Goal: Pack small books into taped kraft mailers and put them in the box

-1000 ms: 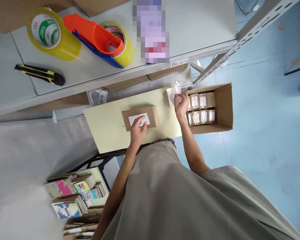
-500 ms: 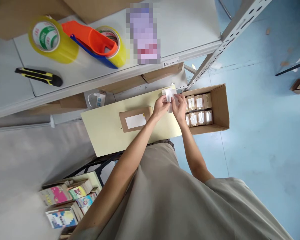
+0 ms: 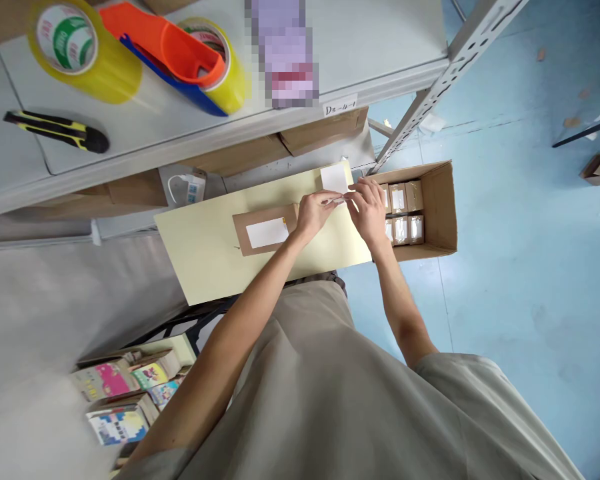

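My left hand (image 3: 313, 215) and my right hand (image 3: 370, 212) meet fingertip to fingertip over the right end of a pale yellow board (image 3: 210, 260). Between them they pinch a small white label (image 3: 336, 199), seen nearly edge-on. Just beyond my fingers, white label paper (image 3: 334, 177) lies on the board. To the left of my left hand rests a flat brown cardboard box (image 3: 241, 237) with a white sticker (image 3: 267, 233) on its top.
An open carton (image 3: 443, 213) holding several small labelled boxes stands right of the board. Above, a grey shelf (image 3: 380, 47) carries tape rolls (image 3: 115, 73), an orange-and-blue tape dispenser (image 3: 165, 47), a box cutter (image 3: 57, 130) and a blurred-out item. Books (image 3: 117, 427) sit lower left.
My hands have drawn slightly apart from the paper and tilted the label edge-on. White paper now shows on the board beyond them. The whole view has shifted a little.
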Demonstrator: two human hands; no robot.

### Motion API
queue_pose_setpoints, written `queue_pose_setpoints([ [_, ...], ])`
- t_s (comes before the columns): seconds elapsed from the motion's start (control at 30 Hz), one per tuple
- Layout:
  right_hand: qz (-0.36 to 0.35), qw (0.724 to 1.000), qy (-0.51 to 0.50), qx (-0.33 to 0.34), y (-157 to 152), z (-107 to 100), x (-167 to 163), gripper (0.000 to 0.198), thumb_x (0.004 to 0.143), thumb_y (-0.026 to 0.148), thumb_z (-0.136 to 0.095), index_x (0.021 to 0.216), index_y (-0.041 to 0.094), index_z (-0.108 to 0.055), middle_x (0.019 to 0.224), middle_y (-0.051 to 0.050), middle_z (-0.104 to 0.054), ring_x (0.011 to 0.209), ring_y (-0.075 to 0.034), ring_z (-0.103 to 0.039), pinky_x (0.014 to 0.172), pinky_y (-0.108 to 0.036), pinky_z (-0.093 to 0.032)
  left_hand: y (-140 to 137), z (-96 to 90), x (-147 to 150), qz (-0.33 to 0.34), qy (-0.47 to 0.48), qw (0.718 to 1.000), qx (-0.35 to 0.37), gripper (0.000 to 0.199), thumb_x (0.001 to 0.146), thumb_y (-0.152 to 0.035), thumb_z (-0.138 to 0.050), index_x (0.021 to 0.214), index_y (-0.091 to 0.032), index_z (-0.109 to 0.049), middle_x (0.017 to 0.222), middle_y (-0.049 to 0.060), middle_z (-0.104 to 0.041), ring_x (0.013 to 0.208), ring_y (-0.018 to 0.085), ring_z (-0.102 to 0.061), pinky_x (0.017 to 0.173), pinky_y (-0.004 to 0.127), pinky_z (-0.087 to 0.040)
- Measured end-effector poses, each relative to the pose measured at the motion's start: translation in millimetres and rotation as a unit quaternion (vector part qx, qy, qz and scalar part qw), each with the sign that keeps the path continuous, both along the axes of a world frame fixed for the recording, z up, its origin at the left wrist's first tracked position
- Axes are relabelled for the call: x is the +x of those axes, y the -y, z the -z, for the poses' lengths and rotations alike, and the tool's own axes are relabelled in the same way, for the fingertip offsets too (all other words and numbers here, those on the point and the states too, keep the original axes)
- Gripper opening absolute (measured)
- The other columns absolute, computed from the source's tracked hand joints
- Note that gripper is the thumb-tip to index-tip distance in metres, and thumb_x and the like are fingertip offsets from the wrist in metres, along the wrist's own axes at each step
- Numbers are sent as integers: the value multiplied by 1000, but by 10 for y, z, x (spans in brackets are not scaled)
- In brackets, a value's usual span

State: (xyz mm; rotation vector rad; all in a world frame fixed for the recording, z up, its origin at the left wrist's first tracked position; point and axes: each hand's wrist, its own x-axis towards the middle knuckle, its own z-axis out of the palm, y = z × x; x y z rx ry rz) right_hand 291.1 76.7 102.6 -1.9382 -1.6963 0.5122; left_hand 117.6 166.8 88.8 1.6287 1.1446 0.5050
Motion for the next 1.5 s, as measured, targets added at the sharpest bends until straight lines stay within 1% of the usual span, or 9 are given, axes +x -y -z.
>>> queue_pose_setpoints([
  [0.03, -2, 1000, 2, 2, 20, -1, 9, 32, 121, 24, -49, 135, 29, -77, 152, -13, -76, 167, -36, -54, 143, -74, -36, -10, 27, -31, 15, -19, 1000, 6, 17, 100, -33, -89, 114, -24, -91, 127, 11, -88, 117, 32, -81, 111, 45, -63],
  [0.13, -3, 1000, 11, -3, 102, 8, 48, 33, 120, 20, -46, 128, 28, -77, 152, -13, -77, 166, -35, -55, 144, -74, -36, -43, 168, -138, 54, -90, 994, 25, 59, 93, -15, -87, 151, -24, -81, 161, 14, -76, 147, 40, -72, 130, 56, -55],
  [0.23, -19, 999, 27, -28, 188, 60, 67, 36, 118, 14, -45, 126, 26, -78, 153, -14, -77, 165, -34, -56, 143, -74, -37, -55, 343, -218, 103, -140, 985, 16, 77, 92, -9, -82, 168, -20, -67, 173, 17, -67, 162, 42, -62, 138, 61, -47],
  [0.53, -82, 990, 38, -108, 362, 348, -244, 37, 114, 5, -48, 127, 22, -77, 156, -15, -75, 166, -31, -56, 147, -64, -35, 36, 678, -244, 185, -218, 958, -34, 87, 94, -3, -69, 179, -11, -53, 171, 25, -65, 162, 41, -63, 136, 51, -48],
  [0.7, -78, 987, 24, -136, 438, 451, -406, 33, 116, 8, -48, 121, 22, -77, 157, -14, -73, 168, -29, -53, 150, -61, -33, 50, 891, -268, 185, -205, 960, -38, 85, 90, -6, -68, 174, -11, -58, 165, 23, -71, 157, 37, -66, 133, 44, -50],
  [0.87, -84, 981, 63, -164, 521, 562, -469, 36, 118, 9, -44, 118, 24, -77, 141, -13, -76, 144, -29, -65, 148, -58, -36, 57, 1060, -297, 214, -205, 955, -13, 87, 89, -11, -66, 175, -11, -55, 158, 23, -74, 150, 37, -68, 131, 46, -51],
  [1.13, -103, 976, 86, -173, 662, 762, -512, 43, 116, 5, -41, 123, 23, -80, 122, -12, -77, 130, -32, -66, 142, -61, -43, 88, 983, -242, 272, -241, 932, 0, 84, 95, -14, -64, 177, -5, -47, 157, 28, -71, 156, 41, -60, 134, 53, -48],
  [1.37, -121, 966, 92, -211, 668, 947, -431, 40, 113, 2, -45, 111, 20, -81, 127, -16, -77, 132, -33, -65, 140, -56, -43, 168, 940, -63, 247, -267, 932, -7, 85, 98, -26, -77, 174, -1, -47, 156, 34, -68, 155, 50, -59, 134, 66, -45],
  [1.5, -137, 952, 126, -242, 793, 1021, -353, 37, 111, 2, -49, 111, 15, -83, 128, -19, -79, 131, -34, -65, 133, -55, -48, 214, 771, 108, 255, -319, 913, -2, 84, 100, -22, -74, 175, 3, -44, 168, 38, -58, 161, 53, -54, 134, 68, -46],
])
